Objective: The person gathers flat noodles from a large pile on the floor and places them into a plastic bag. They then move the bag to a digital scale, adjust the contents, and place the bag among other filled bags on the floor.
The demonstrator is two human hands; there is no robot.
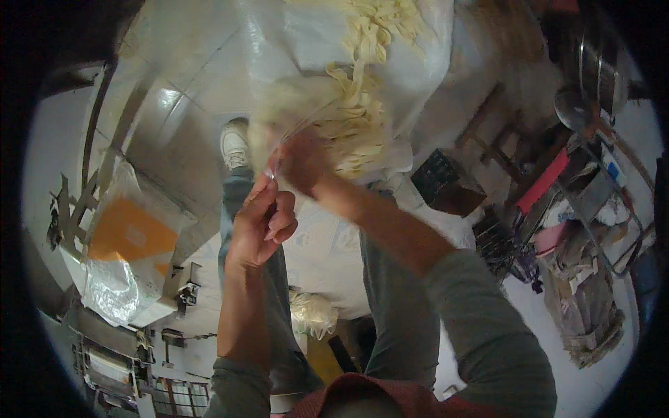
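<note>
My left hand (264,222) is closed, with thumb and forefinger pinching a thin, glossy, pale strand or film edge. My right hand (303,159) is blurred and lies just above and right of the left fingertips; its fingers cannot be made out. Thin pale lines (308,117) run from the fingertips up to the right. Behind and beyond the hands lies a pile of pale yellow, flat, strip-like pieces (360,123), partly covered by the right hand. More yellow strips (384,26) lie on a translucent white plastic sheet (292,39) at the top.
A plastic-wrapped box (133,271) with an orange print stands at left. On the right are a dark box (447,180), a wooden frame (486,146) and a heap of bags and mixed items (569,245). A tied plastic bag (313,311) lies between my legs.
</note>
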